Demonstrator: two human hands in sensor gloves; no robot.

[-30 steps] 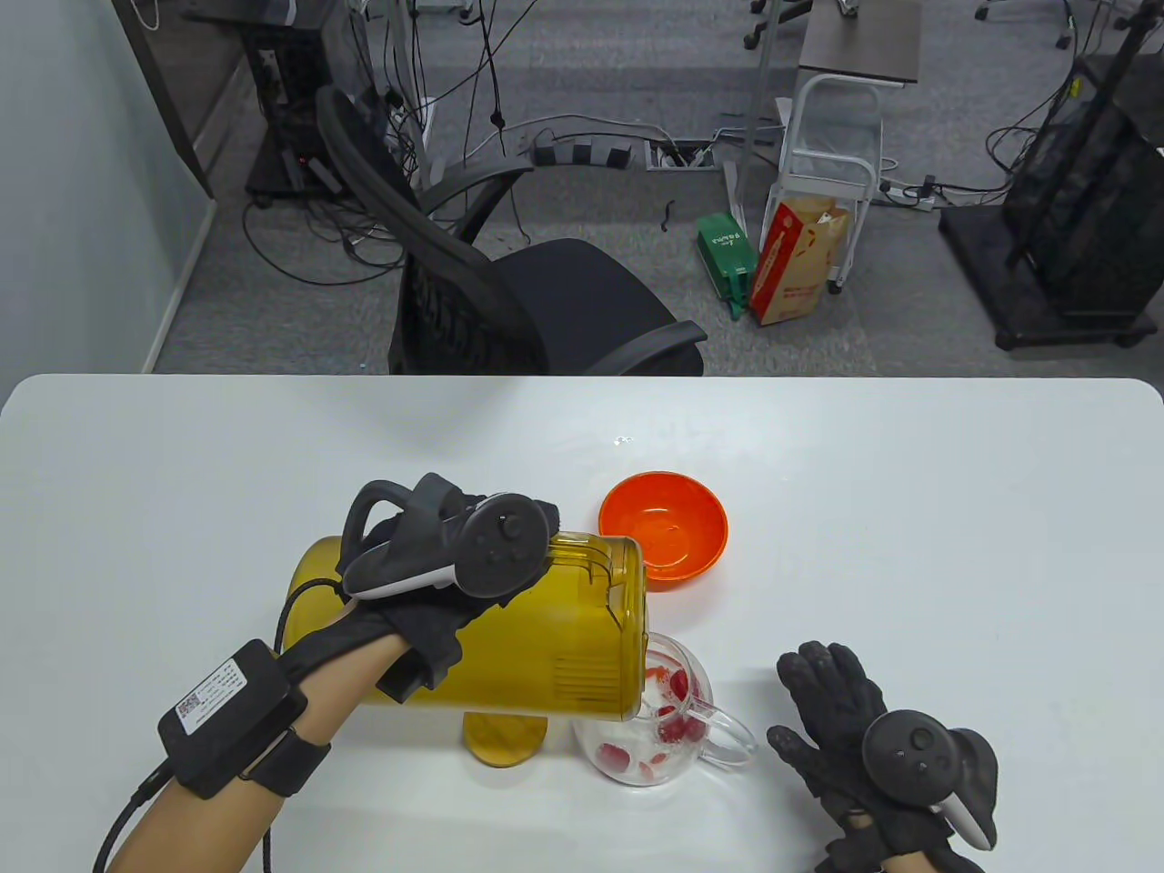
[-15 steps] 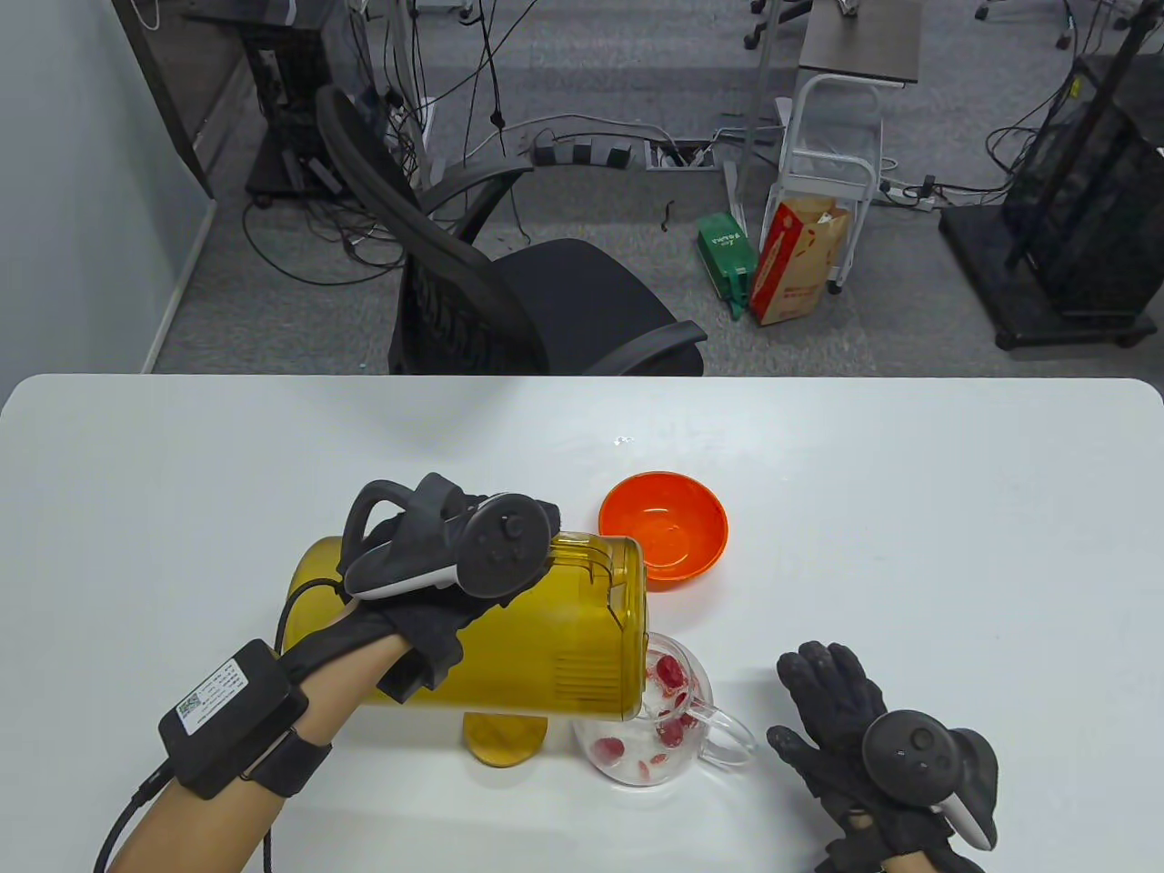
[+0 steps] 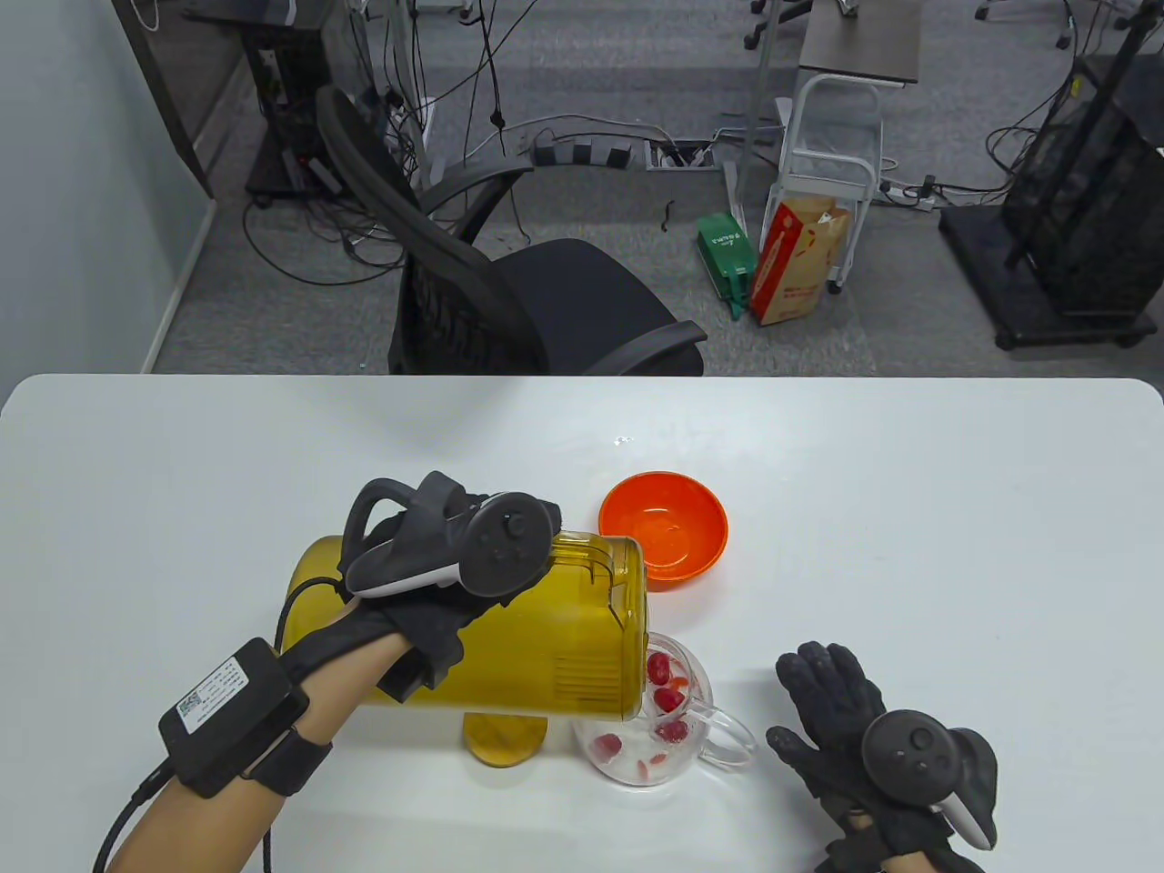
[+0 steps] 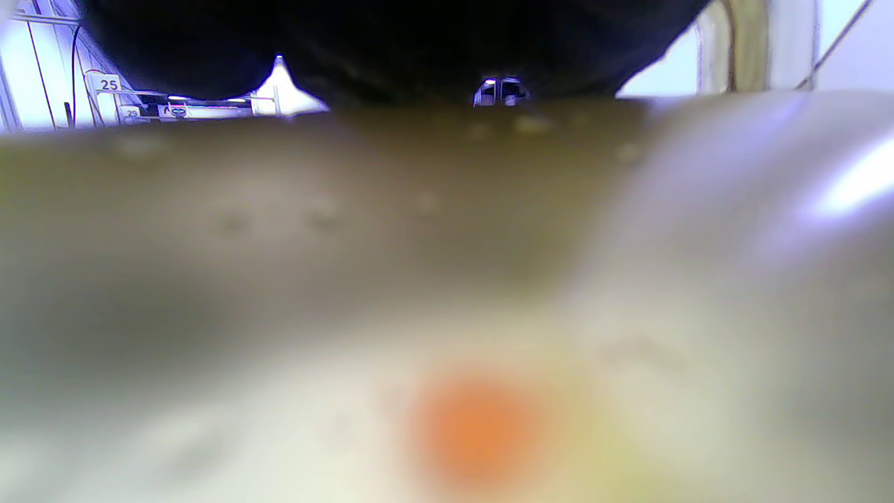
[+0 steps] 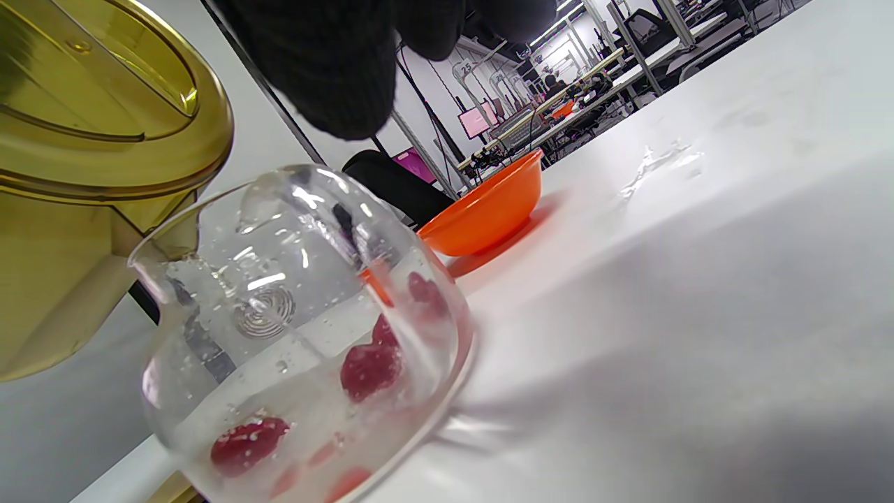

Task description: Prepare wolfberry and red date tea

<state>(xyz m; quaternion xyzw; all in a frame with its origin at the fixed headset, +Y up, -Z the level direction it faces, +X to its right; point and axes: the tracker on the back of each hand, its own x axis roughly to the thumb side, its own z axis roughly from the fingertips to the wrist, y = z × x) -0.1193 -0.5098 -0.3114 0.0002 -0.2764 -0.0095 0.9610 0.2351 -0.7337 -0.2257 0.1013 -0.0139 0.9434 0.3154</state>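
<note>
Table view: white table (image 3: 909, 509); office chair (image 3: 509, 300) behind; grey floor (image 3: 637, 109).

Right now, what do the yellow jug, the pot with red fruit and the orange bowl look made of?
Yellow jug: probably translucent amber plastic; moulded ridges, light passes through.
Pot with red fruit: clear glass, likely; fully see-through, sharp highlights, droplets.
Orange bowl: opaque glossy plastic, apparently; even colour, soft sheen.

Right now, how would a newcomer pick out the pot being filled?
On the white table, look in front of the orange bowl, under the tipped yellow jug. The glass pot is the only clear thing there, with red fruit floating in water.
</note>
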